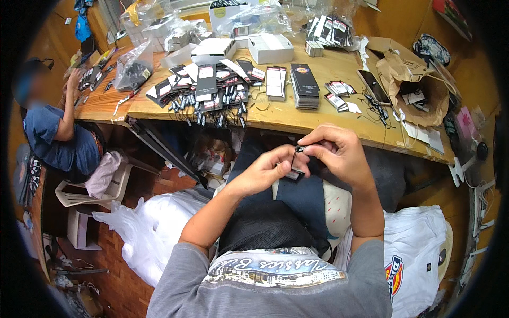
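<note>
Both my hands are raised over my lap, just in front of the table edge. A small dark hang tag (295, 174) is in my left hand (265, 168), its fingers curled around it. From the tag a black cord (293, 158) runs up to a small black end piece, pinched between thumb and forefinger of my right hand (338, 153). The fingers partly hide the tag. Ahead on the table lies a heap of black and white hang tags (207, 87) with black cords and small dark end pieces hanging toward the edge.
Stacked black tags (304, 90), white tags (275, 82) and white boxes (270, 49) stand on the table (265, 115). A brown paper bag (395, 79) is at right. White shirts (413, 244) and a white plastic bag (154, 233) flank me. Another person (63, 138) sits at left.
</note>
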`<action>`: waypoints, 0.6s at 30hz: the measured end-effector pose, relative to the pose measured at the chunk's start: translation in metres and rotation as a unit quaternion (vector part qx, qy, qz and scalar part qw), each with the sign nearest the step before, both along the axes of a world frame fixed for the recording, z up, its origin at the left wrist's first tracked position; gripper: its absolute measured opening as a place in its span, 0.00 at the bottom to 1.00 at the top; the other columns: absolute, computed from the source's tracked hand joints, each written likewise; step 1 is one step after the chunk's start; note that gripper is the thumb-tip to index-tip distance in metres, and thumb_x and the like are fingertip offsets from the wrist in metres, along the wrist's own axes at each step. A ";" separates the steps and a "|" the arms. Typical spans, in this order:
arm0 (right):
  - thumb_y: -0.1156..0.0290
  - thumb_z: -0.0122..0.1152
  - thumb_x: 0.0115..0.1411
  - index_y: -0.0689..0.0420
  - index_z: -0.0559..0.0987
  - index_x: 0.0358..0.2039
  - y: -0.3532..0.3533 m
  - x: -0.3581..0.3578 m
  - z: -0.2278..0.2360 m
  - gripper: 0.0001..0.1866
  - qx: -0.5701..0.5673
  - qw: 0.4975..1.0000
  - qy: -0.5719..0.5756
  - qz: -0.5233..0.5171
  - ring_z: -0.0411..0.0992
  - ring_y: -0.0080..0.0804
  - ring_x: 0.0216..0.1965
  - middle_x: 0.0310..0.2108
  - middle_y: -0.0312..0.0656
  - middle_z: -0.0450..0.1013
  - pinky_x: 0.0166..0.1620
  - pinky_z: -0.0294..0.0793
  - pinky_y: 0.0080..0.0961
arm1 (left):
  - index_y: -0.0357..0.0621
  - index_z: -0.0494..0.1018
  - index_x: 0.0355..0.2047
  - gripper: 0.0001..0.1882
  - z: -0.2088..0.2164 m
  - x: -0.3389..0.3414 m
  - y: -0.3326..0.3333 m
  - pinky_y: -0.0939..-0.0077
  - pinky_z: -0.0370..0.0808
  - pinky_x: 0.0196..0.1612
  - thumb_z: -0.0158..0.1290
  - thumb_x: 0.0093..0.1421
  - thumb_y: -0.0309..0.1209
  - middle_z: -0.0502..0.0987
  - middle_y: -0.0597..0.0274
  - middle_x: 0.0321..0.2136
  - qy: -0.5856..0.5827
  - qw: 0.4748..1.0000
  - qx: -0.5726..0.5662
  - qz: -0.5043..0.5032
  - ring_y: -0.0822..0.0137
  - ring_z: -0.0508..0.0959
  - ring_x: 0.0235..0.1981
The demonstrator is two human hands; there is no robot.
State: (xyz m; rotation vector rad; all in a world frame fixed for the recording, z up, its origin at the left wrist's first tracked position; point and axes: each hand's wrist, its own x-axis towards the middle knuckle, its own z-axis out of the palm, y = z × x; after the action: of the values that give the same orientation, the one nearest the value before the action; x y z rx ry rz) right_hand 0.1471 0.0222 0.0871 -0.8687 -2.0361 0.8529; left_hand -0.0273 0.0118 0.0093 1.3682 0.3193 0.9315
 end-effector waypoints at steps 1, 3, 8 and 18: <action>0.81 0.55 0.44 0.64 0.74 0.25 0.001 -0.002 0.004 0.05 -0.003 1.000 0.005 0.010 0.64 0.17 0.20 0.18 0.37 0.67 0.22 0.61 0.13 | 0.36 0.63 0.40 0.21 -0.001 -0.004 -0.003 0.77 0.63 0.45 0.43 0.55 0.42 0.69 0.60 0.36 0.013 0.999 -0.034 -0.038 0.72 0.68 0.40; 0.81 0.55 0.44 0.64 0.74 0.26 0.001 -0.005 0.017 0.05 -0.009 0.999 0.015 0.032 0.64 0.16 0.21 0.19 0.36 0.67 0.23 0.62 0.13 | 0.36 0.64 0.40 0.18 0.008 -0.012 -0.013 0.77 0.62 0.45 0.43 0.56 0.39 0.68 0.60 0.37 0.062 0.994 -0.085 -0.030 0.73 0.68 0.39; 0.79 0.53 0.48 0.64 0.72 0.30 0.000 -0.014 0.025 0.07 -0.129 0.985 0.058 0.099 0.65 0.14 0.20 0.19 0.35 0.68 0.24 0.63 0.10 | 0.35 0.68 0.32 0.16 0.017 -0.047 -0.017 0.81 0.69 0.35 0.56 0.41 0.19 0.72 0.61 0.29 0.073 0.971 -0.024 0.225 0.73 0.72 0.31; 0.85 0.47 0.47 0.63 0.69 0.41 0.028 -0.095 -0.052 0.17 -0.266 0.919 0.104 0.271 0.66 0.22 0.36 0.38 0.41 0.67 0.42 0.66 0.18 | 0.49 0.72 0.30 0.20 0.097 -0.199 0.071 0.70 0.53 0.43 0.40 0.40 0.13 0.70 0.62 0.23 0.542 0.601 0.372 0.454 0.63 0.68 0.33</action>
State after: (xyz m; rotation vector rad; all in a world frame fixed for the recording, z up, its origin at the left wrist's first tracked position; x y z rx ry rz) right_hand 0.0519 0.0506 0.0355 -0.4398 -1.8963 1.7872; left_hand -0.2264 0.0825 0.1059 2.5718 1.8926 0.9148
